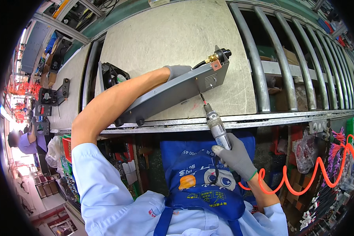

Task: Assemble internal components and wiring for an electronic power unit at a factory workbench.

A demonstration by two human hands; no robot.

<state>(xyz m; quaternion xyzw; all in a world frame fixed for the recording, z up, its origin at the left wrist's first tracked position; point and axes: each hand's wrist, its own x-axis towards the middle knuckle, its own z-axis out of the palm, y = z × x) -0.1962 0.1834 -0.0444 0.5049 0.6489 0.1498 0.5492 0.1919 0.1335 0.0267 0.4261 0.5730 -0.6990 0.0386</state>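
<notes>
A long grey metal chassis lies tilted on its side over the workbench, its small black feet toward me. My left hand, in a grey glove, reaches over the chassis and holds it from the far side; its fingertips are hidden behind the metal. In my gloved right hand is an air screwdriver, my fingers wrapped round its body. The driver's thin bit points at the chassis face, near the vent slots. Brass fittings with a black knob sit at the right end, and a black fan at the left end.
A red coiled air hose runs off to the right. Metal rollers continue right of the pale bench board. Another unit with a fan stands at far left, near a person in purple. Colourful wire bundles hang at right.
</notes>
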